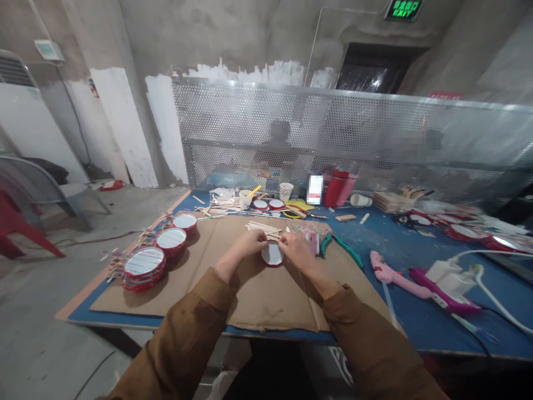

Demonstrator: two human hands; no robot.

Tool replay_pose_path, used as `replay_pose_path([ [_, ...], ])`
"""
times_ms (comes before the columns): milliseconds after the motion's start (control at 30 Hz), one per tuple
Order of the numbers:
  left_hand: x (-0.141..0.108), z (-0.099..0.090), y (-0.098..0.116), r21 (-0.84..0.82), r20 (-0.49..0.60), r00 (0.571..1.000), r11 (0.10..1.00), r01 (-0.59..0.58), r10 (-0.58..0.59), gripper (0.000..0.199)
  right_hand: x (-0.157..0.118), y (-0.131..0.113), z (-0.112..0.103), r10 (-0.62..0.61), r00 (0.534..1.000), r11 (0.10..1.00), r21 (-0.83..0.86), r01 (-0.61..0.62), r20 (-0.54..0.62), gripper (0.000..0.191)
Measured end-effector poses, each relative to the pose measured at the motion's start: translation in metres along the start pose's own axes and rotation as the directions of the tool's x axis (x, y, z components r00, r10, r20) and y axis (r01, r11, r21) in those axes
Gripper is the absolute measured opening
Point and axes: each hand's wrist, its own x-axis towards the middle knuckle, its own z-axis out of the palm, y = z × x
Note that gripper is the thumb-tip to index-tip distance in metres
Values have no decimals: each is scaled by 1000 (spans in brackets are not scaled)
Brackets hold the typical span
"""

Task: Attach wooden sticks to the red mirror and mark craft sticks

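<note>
A small round white disc with a red rim (272, 254) lies on the brown cardboard (266, 303), between my two hands. My left hand (253, 242) is at its upper left edge, thumb and fingers pinched together. On the upper right edge, my right hand (292, 246) has its fingers closed too. Both hands' fingertips meet the top of the disc, near a thin wooden stick; what exactly they pinch is too small to tell. Just beyond them is a small pile of flat wooden sticks (263, 228).
Stacks of red-rimmed discs (144, 262) stand at the cardboard's left. Green-handled pliers (342, 250), a pink glue gun (397, 276) and a purple power strip (445, 294) with cables lie right. Paper cups (286, 191) and a red bottle (335, 189) stand behind, before a perforated metal screen (250, 128).
</note>
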Motion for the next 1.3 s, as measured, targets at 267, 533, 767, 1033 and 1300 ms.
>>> replay_pose_path([
  [267,-1,-2,-2,-153,46,999,988,-5,12,17,7,13,6,-33,999,952,304,27,13,31],
  [533,4,4,-4,-211,28,982,961,-178,188,13,2,9,0,-120,975,907,420,32,186,40],
  [767,2,1,2,-308,-20,976,928,-211,215,25,6,8,2,-153,974,794,607,22,165,38],
  [1033,0,-5,5,-326,-24,956,902,-284,293,19,7,2,9,-123,970,614,784,-92,210,45],
  [1300,5,3,-1,-253,-71,990,957,-140,126,17,8,2,17,-16,961,614,762,-208,275,42],
])
